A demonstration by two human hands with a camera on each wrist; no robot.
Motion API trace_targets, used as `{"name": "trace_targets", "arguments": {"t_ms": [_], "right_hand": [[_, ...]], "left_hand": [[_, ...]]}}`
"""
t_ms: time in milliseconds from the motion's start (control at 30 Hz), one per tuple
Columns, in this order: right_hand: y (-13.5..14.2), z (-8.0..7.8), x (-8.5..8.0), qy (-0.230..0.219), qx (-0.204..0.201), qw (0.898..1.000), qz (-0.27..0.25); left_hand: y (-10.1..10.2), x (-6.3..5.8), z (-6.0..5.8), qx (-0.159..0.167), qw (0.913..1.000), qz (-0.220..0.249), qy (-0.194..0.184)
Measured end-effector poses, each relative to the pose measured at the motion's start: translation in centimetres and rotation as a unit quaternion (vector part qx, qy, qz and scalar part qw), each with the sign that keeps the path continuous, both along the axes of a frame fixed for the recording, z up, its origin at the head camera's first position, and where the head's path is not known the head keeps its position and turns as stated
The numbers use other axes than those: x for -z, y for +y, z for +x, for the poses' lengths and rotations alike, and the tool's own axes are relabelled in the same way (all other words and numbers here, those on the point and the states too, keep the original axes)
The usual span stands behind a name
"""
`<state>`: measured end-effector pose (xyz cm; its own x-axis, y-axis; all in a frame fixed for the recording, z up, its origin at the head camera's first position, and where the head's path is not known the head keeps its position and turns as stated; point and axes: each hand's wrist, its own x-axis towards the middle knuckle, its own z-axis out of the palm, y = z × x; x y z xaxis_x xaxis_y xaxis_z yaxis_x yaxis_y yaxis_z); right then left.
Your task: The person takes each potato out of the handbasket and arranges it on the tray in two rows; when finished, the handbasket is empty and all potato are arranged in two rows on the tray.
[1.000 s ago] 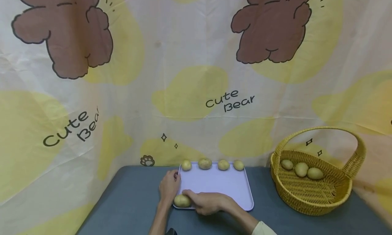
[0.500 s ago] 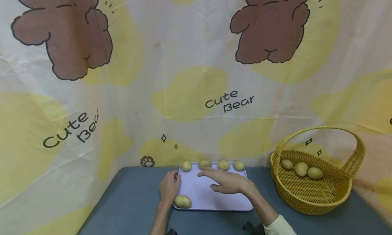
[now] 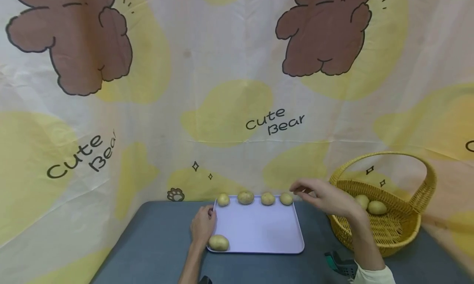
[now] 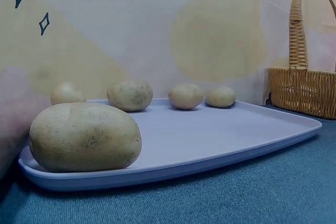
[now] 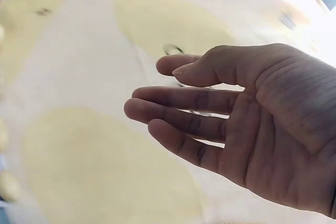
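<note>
My left hand [image 3: 202,225] is at the left rim of a pale lilac tray [image 3: 259,228], its fingers curled at the edge and seeming to grip it; the left wrist view blurs it. A large potato [image 4: 86,137] lies in the tray's near left corner, close to that hand. Along the far rim sits a row of several potatoes [image 3: 245,197]. My right hand [image 3: 327,198] is raised between the tray and a wicker basket [image 3: 385,249], partly covering the basket. Its fingers [image 5: 178,119] are loosely bent around nothing. Potatoes [image 3: 377,207] show inside the basket.
The basket's tall arched handle [image 3: 431,181] rises at the right. A patterned cloth [image 3: 222,111] hangs directly behind the dark blue-grey table [image 3: 155,243]. A black-and-green strap piece [image 3: 340,264] is by the right forearm.
My right hand has let go of the potato in the near left corner, lifted, and swung right across the tray toward the basket. The left hand stays at the tray's rim.
</note>
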<state>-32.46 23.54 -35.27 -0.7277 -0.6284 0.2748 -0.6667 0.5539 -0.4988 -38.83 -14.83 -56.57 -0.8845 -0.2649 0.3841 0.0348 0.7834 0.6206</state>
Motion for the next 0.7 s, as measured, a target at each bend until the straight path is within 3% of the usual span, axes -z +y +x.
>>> {"name": "trace_targets", "arguments": {"t_ms": [267, 467, 600, 700], "right_hand": [[7.2, 0.9, -0.3, 0.04, 0.088, 0.994, -0.041], [11.8, 0.4, 1.3, 0.105, 0.175, 0.977, -0.066], [14.1, -0.5, 2.7, 0.099, 0.25, 0.961, -0.063], [15.4, -1.5, 3.9, 0.078, 0.281, 0.955, -0.056]], "left_hand": [[0.0, -0.1, 0.0, 0.0, 1.0, -0.002, 0.009], [0.1, 0.0, 0.0, 0.001, 0.9999, -0.004, 0.009], [0.0, 0.0, 0.0, 0.001, 1.0, -0.003, 0.006], [0.0, 0.1, 0.0, 0.002, 1.0, 0.0, 0.004]]}}
